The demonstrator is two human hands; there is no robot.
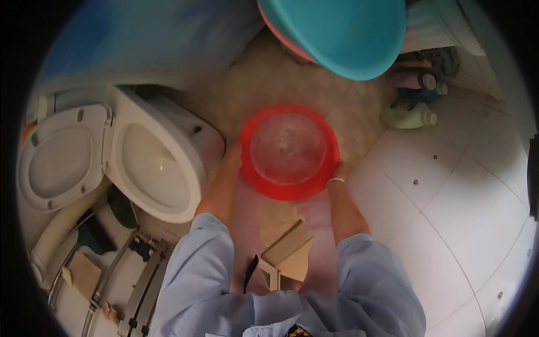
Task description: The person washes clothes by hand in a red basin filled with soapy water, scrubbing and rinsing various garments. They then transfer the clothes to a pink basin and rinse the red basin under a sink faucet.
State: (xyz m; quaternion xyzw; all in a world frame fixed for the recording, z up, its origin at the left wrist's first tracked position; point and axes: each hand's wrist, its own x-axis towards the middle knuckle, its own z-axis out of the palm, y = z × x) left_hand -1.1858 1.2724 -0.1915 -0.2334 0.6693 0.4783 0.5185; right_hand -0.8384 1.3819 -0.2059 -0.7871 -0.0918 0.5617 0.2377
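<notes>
A red plastic basin (290,191) is held in front of my legs, with cloudy, bubbly water (288,147) in it. My left hand (238,156) grips its left rim, the fingers mostly hidden by the basin. On the opposite side my right hand (339,172) has hold of the rim; a pale bracelet (336,180) circles that wrist. To the left of the basin stands a white toilet (185,198) whose seat and lid (63,158) are raised.
A turquoise basin (353,38) with a pink one (286,40) behind it juts in at the top. Several bottles, including a pale green one (406,116), stand along the right wall. Metal pipes and a rack (143,286) occupy the lower left. White tiles (421,236) line the right.
</notes>
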